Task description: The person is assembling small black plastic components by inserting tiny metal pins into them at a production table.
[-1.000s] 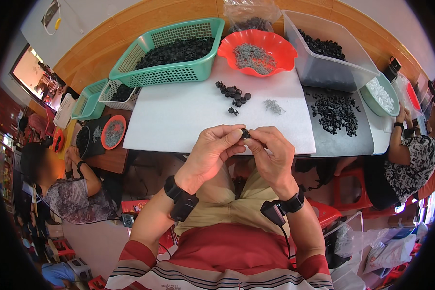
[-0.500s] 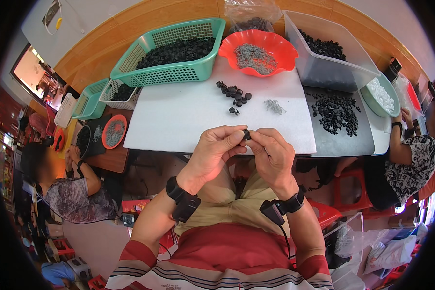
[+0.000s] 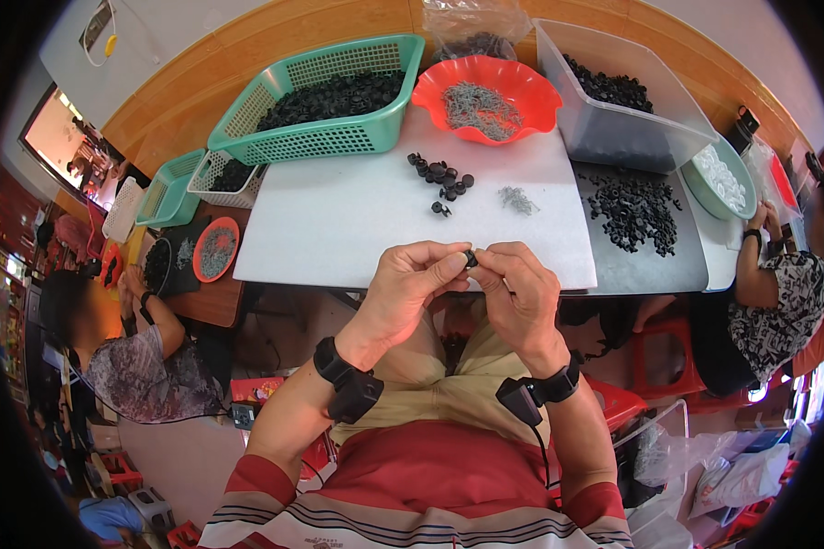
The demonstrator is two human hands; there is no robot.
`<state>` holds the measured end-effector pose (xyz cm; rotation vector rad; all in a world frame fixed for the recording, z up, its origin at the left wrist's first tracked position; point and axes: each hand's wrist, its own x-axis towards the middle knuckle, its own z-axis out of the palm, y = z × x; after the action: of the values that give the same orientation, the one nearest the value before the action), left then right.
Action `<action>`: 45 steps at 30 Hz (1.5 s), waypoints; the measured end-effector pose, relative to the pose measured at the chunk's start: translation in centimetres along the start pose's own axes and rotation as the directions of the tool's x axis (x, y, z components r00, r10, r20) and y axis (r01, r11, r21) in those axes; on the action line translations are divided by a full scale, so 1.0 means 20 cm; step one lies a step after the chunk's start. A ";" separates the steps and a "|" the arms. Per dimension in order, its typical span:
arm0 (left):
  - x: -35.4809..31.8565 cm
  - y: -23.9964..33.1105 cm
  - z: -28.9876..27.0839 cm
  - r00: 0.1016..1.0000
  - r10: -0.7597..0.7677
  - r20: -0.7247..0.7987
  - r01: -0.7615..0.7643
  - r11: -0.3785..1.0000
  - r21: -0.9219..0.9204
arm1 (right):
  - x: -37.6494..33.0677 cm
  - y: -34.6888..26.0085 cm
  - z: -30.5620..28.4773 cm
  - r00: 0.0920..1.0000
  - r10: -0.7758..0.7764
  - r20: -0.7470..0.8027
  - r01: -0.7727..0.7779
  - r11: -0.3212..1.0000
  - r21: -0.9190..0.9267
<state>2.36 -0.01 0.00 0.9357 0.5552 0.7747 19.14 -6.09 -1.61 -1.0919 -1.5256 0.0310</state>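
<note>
The small black part (image 3: 471,259) was pinched between the fingertips of both hands, over the near edge of the white sheet (image 3: 330,224) as my view looked down on it. The left hand (image 3: 417,279) gripped it between thumb and forefinger from one side; the right hand (image 3: 519,291) had thumb and forefinger closed on it from the other. I judged it light and stiff, probably moulded plastic, unlikely to break under a firm pinch but apt to slip or spin because it was so small and seemed rounded. I would have taken it by its rim, one fingertip pair on each side, judging by the loose black pieces (image 3: 442,176) farther up the sheet, several of which showed round caps.

Most of the part was covered by the fingers, so I could not tell its full shape, or whether one of the thin grey pieces (image 3: 519,200) was in it. The remaining fingers were curled, and I could not see into either palm. How high the hands were above the sheet was also unclear to me.
</note>
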 end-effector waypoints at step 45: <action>-0.01 0.01 0.06 0.999 -0.017 0.034 0.008 0.974 0.226 | 0.04 0.04 -0.13 0.863 0.287 0.415 -0.373 0.917 0.141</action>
<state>3.03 -0.78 0.87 1.1529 0.6259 0.6911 21.88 -6.59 -0.74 -1.2065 -1.6127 0.6766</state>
